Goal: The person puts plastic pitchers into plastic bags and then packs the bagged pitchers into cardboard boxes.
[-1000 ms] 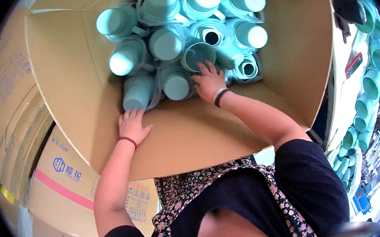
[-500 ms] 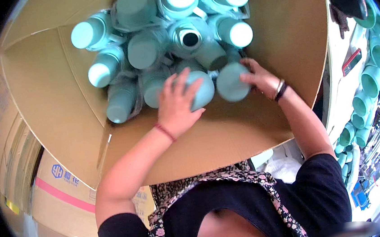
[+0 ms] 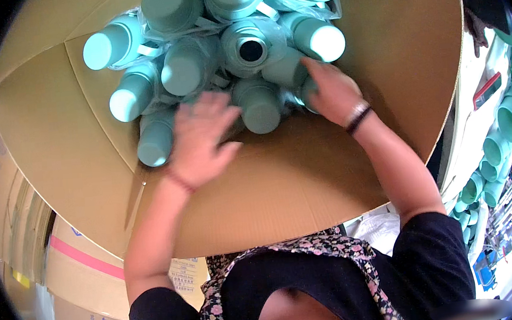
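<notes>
1. Left hand: fingers spread, blurred, over the near bottles, seemingly holding nothing.
2. Right hand: fingers curled at bottles toward the row's right end (whether they grip one, I cannot tell).
3. The bottles sit inside the cardboard box; the step looks like settling them, and the next move would call for a sure fingerhold.

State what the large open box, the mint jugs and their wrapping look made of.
Open box: cardboard, matte brown, with fold creases. Mint jugs: probably plastic or coated metal, smooth, with soft highlights. Wrapping: likely thin clear plastic film, crinkled and glinting.
</notes>
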Demonstrator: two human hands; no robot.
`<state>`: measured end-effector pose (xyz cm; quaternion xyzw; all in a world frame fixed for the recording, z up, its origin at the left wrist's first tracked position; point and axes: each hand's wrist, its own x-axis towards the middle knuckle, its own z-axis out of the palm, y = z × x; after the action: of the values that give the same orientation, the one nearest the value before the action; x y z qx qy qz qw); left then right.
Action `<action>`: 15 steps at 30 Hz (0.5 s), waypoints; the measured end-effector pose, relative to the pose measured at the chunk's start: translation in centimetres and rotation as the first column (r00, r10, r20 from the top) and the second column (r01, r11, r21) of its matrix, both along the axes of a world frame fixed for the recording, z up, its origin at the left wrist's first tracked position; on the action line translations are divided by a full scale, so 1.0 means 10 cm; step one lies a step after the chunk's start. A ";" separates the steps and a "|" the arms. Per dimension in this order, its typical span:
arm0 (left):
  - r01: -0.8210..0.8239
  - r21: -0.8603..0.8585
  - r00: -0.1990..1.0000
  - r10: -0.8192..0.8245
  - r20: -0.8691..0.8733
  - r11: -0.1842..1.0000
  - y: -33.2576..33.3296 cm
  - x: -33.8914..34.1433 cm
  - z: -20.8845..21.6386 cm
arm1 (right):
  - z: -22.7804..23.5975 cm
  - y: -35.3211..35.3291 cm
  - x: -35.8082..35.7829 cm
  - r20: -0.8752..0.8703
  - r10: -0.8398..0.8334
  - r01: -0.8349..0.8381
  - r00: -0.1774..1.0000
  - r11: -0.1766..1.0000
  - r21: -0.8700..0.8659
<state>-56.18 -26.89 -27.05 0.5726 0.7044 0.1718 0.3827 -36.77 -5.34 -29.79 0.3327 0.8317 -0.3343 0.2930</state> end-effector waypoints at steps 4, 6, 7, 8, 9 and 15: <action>-0.315 0.416 0.786 0.481 -0.388 0.853 -0.69 -1.00 0.82 | -0.83 -0.14 0.06 0.034 0.222 -0.218 0.975 0.899 0.379; -0.449 0.500 0.493 0.672 -0.553 0.741 -1.42 -1.65 1.19 | -0.95 -0.11 0.17 -0.004 0.341 -0.305 0.940 0.847 0.435; -0.622 0.501 0.388 0.793 -0.470 0.601 -1.86 -1.96 1.32 | -0.67 -0.17 0.00 -0.063 0.310 -0.272 0.949 0.900 0.340; -0.764 0.483 0.266 0.890 -0.370 0.429 -2.13 -2.13 1.33 | -0.40 -0.22 -0.12 -0.064 0.278 -0.244 0.958 0.914 0.325; -0.867 0.381 0.265 0.945 -0.194 0.321 -2.13 -2.07 1.23 | -0.17 -0.25 -0.26 -0.062 0.248 -0.217 0.967 0.925 0.313; -0.632 0.152 0.775 0.619 0.128 0.760 -0.40 -0.88 -0.06 | -0.54 -0.32 -0.93 -0.092 0.445 -0.371 0.891 0.829 0.418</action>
<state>-64.95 -30.87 -27.67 0.3315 0.8218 0.3747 0.2727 -46.08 -8.54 -35.16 0.1657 0.9565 -0.1211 0.2073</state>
